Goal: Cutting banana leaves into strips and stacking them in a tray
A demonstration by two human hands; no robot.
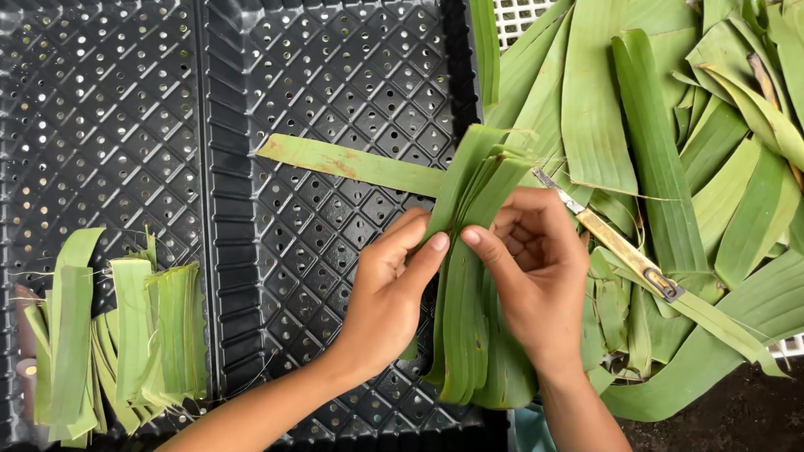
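Observation:
My left hand (387,289) and my right hand (536,264) together pinch a stack of long green leaf strips (469,276), thumbs meeting on its front. The stack stands roughly upright over a black perforated tray (335,75). A slim yellow utility knife (615,243) is also held in my right hand, its blade tip pointing up-left behind the fingers. One single leaf strip (352,163) lies flat across the tray, running left from behind the stack.
A second black perforated tray (92,109) at left holds a pile of cut, folded leaf strips (117,343). A large heap of uncut green leaves (670,125) covers a white mesh crate (519,17) at right. Dark ground shows at bottom right.

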